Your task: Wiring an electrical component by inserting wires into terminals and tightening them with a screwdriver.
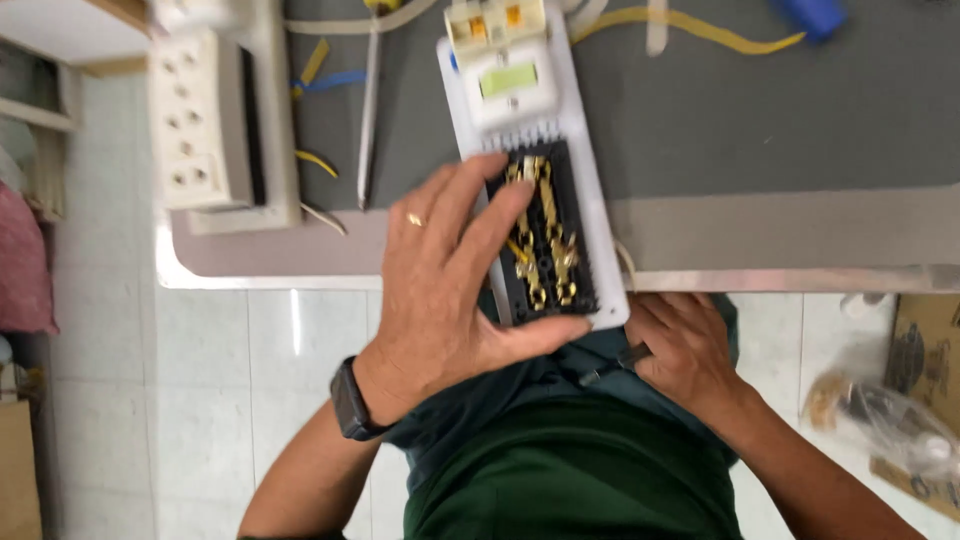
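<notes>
The left hand [440, 285] was spread flat over the near end of a long white power strip [590, 215] with its back cover off, fingers laid across the black insert [570, 225] and thumb hooked under the near edge, so it was gripping the strip. You could see brass contacts [545, 235] running down that insert. The strip lay on the gray tabletop [780, 120], its near end poking out over the edge toward the person's lap.

The right hand [685, 345] sat low by the lap, just beside the strip's near corner, curled around a small dark tool [615, 365], though I couldn't tell what kind.

Off to the left was a white socket box [200, 115], with a screwdriver [368, 110] and loose yellow wires [690, 25] further back.
</notes>
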